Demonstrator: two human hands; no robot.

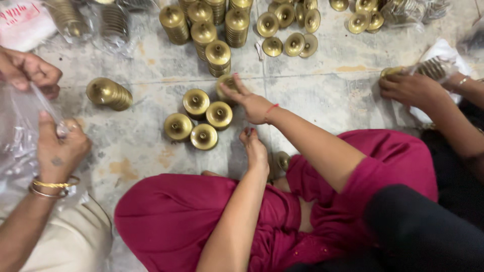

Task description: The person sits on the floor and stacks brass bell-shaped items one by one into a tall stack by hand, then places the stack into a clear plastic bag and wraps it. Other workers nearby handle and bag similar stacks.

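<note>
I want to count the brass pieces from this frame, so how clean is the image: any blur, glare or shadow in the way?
Head view: light is soft and even, with small highlights on the brass stacks by the right hand; the left hand rests on the floor; top-edge stacks look slightly soft and splayed outward, and plastic bags at left show pale glare.

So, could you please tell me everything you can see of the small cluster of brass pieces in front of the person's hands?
The cluster of brass pieces is four short stacks of round, shiny gold-coloured metal discs, each topped by a raised central knob. They stand upright on the mottled grey floor, packed close together. A fifth stack beside them is under the right hand. The left hand rests on the floor nearby, apart from them.
</note>
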